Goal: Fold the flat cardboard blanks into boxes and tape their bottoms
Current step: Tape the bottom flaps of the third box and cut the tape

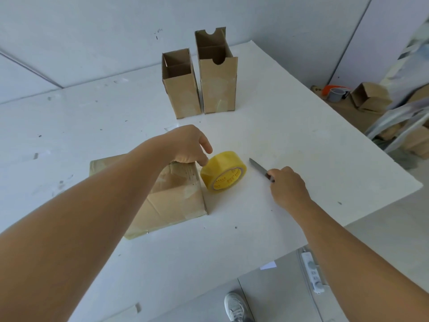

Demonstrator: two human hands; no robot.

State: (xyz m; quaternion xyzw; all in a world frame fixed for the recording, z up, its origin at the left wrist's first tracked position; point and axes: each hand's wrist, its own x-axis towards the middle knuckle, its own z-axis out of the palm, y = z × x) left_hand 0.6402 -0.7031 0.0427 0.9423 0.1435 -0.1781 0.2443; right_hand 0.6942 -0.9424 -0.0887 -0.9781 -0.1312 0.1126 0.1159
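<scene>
Cardboard box (171,201) lies at frame centre-left, bottom taped. Left hand (189,145) fingers curled against tape roll (223,171); whether gripping, cannot tell. Right hand (289,185) clamps cutter (260,168), blade exposed. Risk: blade nicks nearby fingers; roll on edge may roll.

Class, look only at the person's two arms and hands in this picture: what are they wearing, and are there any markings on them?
Both arms are bare as far as the frame shows: no sleeves in view. The left hand and right hand wear no gloves, and no watch, bracelet or ring shows on either. No markings show. Their fingertips are mostly hidden.
</scene>
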